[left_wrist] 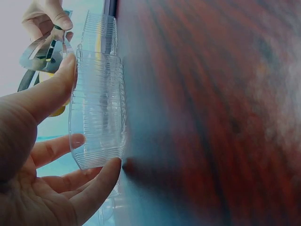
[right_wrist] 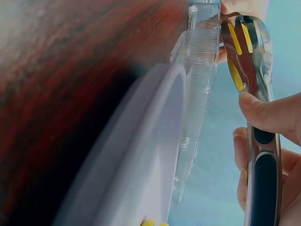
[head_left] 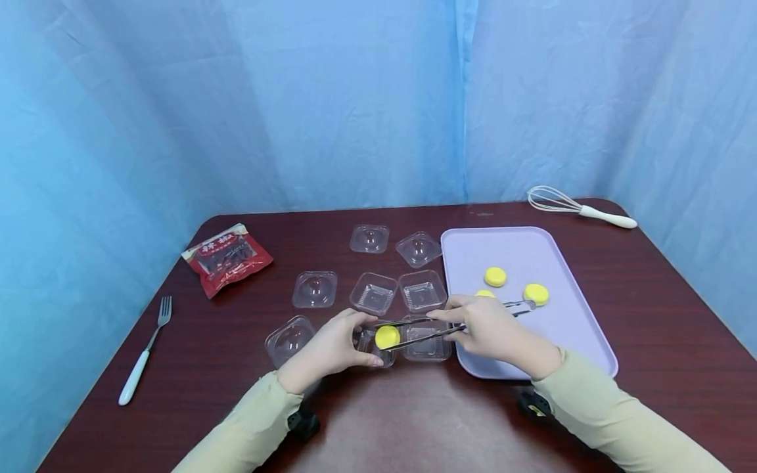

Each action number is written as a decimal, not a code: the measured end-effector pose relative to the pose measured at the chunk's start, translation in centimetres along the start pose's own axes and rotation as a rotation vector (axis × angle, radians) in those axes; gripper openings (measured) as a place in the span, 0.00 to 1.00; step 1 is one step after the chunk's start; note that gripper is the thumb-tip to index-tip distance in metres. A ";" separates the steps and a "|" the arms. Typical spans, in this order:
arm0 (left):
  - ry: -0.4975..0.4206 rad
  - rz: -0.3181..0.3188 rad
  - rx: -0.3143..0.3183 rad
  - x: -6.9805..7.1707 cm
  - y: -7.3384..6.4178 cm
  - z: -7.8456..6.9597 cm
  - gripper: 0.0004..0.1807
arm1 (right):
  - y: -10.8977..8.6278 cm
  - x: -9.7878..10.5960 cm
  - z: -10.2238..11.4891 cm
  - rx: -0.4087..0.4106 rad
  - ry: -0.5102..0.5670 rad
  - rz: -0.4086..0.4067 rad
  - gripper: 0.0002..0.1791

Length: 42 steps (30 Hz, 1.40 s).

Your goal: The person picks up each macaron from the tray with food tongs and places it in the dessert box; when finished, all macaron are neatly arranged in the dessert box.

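My left hand (head_left: 331, 345) grips a clear plastic box (left_wrist: 101, 108), thumb at its rim and fingers along the far side and base. In my right hand (head_left: 491, 328) is a pair of metal tongs (right_wrist: 263, 188) with dark grip insets. Their slotted ends pinch a yellow macaron (head_left: 387, 337), which overlaps the mouth of the box in the head view. Beside it stands another clear box (head_left: 427, 341), partly under the tongs. Three more yellow macarons (head_left: 495, 276) lie on the lilac tray (head_left: 473, 249), one partly hidden by my right hand.
Behind my hands are two clear boxes (head_left: 374, 293). Several clear domed lids (head_left: 315, 290) lie around them. A red snack packet (head_left: 227, 258) and a fork (head_left: 144, 351) are at the left. A whisk (head_left: 582, 207) lies at the back right; blue curtains (head_left: 355, 118) surround the table.
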State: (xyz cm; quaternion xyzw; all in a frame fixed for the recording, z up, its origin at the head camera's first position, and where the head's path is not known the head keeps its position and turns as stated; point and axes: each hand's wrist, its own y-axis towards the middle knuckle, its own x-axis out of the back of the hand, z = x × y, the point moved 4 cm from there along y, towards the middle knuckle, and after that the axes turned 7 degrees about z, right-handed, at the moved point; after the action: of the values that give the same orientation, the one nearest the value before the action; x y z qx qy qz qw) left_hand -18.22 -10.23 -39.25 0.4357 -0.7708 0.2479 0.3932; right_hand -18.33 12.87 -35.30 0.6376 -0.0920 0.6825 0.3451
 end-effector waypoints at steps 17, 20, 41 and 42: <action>-0.012 0.004 0.007 -0.1 0.0 0.0 0.37 | 0.8 -1.1 0.4 -0.073 0.014 0.051 0.22; -0.015 0.005 0.009 -0.1 0.0 0.0 0.37 | 0.9 -1.2 0.5 -0.073 0.022 0.052 0.22; -0.003 -0.002 -0.005 -0.1 0.1 0.0 0.37 | 0.8 -1.2 0.5 -0.097 0.034 0.076 0.22; -0.001 -0.003 -0.007 -0.1 0.1 0.0 0.37 | 0.7 -1.2 0.5 -0.096 0.035 0.074 0.22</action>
State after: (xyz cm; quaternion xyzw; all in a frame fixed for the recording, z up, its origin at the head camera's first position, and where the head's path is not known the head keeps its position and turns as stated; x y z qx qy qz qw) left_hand -18.24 -10.15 -39.32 0.4357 -0.7713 0.2442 0.3946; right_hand -18.42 11.63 -36.06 0.6045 -0.1421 0.7005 0.3516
